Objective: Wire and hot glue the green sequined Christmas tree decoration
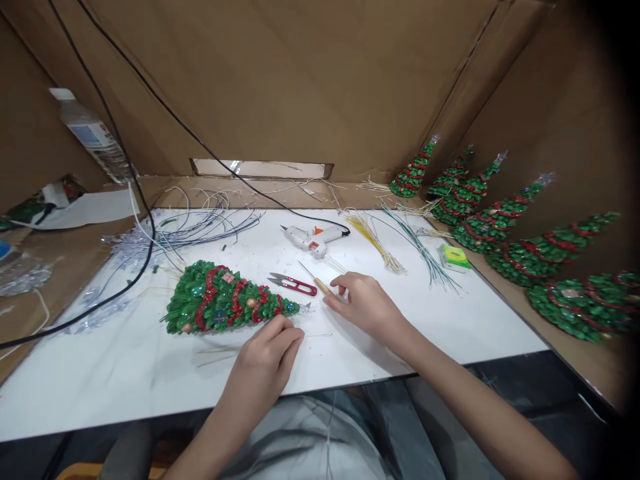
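A small green Christmas tree [235,303] with red garland and baubles lies on its side on the white board, its tip to the right. In front of the tip, my left hand [267,353] is closed in a pinch on a thin wire [320,335], whose end sticks out to the right. My right hand [367,303] has thumb and fingers at the wooden handle of an awl [323,287], its point facing away to the left. Red thread snips [295,285] lie between tree and awl. More thin wires [215,353] lie left of my left hand.
A glue gun [315,239] with a black cable lies behind the snips. Bundles of yellow wire [373,240] and green wire [425,250] lie right, near a small green-yellow box [454,258]. Several finished trees [505,213] line the right wall. Bluish wires [200,223] and a bottle [95,137] are left.
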The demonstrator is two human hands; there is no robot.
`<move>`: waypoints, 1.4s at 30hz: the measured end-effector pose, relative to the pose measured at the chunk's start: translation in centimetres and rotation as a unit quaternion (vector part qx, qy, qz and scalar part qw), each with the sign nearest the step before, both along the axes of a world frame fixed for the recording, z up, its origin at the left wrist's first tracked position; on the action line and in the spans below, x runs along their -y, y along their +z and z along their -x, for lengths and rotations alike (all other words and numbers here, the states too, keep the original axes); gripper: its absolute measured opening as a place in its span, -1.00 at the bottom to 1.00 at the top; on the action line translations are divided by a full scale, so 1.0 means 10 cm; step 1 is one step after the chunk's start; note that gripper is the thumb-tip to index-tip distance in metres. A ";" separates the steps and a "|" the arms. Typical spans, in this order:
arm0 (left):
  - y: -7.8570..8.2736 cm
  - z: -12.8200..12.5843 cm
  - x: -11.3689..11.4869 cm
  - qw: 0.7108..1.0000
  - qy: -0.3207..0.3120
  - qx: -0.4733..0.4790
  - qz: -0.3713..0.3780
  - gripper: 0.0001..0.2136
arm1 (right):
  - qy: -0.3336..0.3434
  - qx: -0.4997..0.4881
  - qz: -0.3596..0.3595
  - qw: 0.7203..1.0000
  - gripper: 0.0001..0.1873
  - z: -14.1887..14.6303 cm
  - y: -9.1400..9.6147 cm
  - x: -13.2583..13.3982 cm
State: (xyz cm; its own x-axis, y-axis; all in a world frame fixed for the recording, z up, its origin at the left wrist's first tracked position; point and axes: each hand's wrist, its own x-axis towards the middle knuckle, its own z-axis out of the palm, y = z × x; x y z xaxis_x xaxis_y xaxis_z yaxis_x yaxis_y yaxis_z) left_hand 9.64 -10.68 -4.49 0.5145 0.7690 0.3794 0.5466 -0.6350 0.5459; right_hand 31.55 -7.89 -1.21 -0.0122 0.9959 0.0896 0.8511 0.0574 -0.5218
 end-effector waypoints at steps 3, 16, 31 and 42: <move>0.00 0.00 0.00 0.999 -0.006 0.007 0.032 -0.80 | 0.007 0.012 0.007 1.000 -0.91 0.04 -0.03 -0.07; 0.03 -0.05 0.03 0.995 0.038 0.024 0.089 -0.82 | -0.038 -0.343 0.009 0.938 -0.91 0.08 -0.05 0.43; 0.02 -0.07 0.00 0.994 0.028 0.036 0.095 -0.81 | 0.018 -0.258 -0.132 0.957 -0.87 0.22 -0.18 0.57; 0.03 -0.08 0.02 0.994 0.029 0.021 0.100 -0.80 | 0.092 -0.187 -0.185 0.960 -0.90 0.27 -0.20 0.64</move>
State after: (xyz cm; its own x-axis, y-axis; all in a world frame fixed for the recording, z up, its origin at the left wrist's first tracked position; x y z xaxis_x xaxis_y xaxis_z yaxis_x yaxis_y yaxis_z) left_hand 10.44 -10.90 -4.15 0.4543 0.8591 0.2359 0.5536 -0.4797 0.6807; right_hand 28.85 -14.30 -3.22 -0.0830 0.8791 0.4694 0.5655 0.4294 -0.7042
